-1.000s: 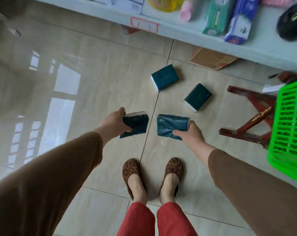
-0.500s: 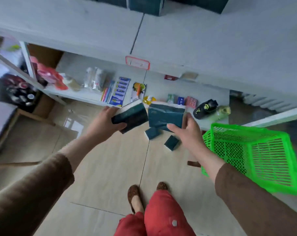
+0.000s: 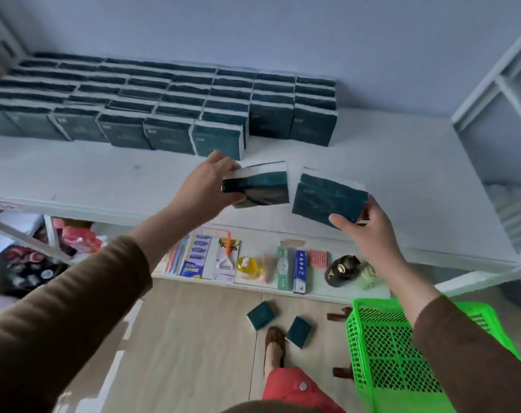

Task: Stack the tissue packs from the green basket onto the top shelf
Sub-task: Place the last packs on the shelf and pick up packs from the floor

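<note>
Teal tissue packs, off the floor a second ago, are now hovering over the top shelf [image 3: 402, 186]: left hand [image 3: 204, 189] gripping one pack [image 3: 260, 186], right hand [image 3: 372, 231] pinching another [image 3: 327, 198], stack [image 3: 169, 114] at eleven o'clock.

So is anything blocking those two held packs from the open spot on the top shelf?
Nothing visible. The left hand and right hand hold their packs over bare top shelf, just in front of the stacked rows.

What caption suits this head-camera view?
Left hand and right hand each hold a dark teal tissue pack above the white top shelf.
</note>
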A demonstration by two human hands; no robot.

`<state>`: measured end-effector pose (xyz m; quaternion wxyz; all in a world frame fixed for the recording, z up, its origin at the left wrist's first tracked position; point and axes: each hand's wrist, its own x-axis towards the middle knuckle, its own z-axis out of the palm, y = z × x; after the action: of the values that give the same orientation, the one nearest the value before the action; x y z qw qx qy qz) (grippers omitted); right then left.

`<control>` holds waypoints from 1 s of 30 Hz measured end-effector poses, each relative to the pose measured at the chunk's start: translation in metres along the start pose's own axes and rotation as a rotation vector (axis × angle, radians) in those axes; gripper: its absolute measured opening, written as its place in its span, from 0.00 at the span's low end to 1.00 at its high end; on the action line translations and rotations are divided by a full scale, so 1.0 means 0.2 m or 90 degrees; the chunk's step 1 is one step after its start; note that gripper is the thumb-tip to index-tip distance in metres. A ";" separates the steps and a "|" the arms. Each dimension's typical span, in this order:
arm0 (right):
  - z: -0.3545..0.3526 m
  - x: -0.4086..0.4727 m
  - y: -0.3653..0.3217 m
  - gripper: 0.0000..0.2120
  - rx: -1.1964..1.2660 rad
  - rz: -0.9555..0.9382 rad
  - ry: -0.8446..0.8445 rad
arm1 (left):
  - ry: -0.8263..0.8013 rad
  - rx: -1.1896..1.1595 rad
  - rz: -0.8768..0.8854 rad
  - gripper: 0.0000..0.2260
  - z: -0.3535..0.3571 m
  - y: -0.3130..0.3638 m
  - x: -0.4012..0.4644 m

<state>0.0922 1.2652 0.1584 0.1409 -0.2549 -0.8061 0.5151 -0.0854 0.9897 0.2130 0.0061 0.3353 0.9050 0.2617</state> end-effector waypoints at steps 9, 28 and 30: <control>-0.08 0.62 0.06 0.23 -0.025 0.002 0.005 | 0.035 0.194 0.071 0.21 0.15 0.02 0.84; 0.32 1.15 0.03 0.26 -0.116 0.015 0.051 | -0.013 0.356 0.005 0.25 0.28 -0.28 1.14; 0.33 1.18 0.02 0.27 -0.105 0.026 0.078 | -0.005 0.354 0.010 0.26 0.29 -0.26 1.14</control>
<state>-0.1356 1.3475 0.1183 0.1581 -0.3127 -0.8304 0.4332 -0.2827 1.1218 0.1754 -0.0846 0.3319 0.9395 0.0024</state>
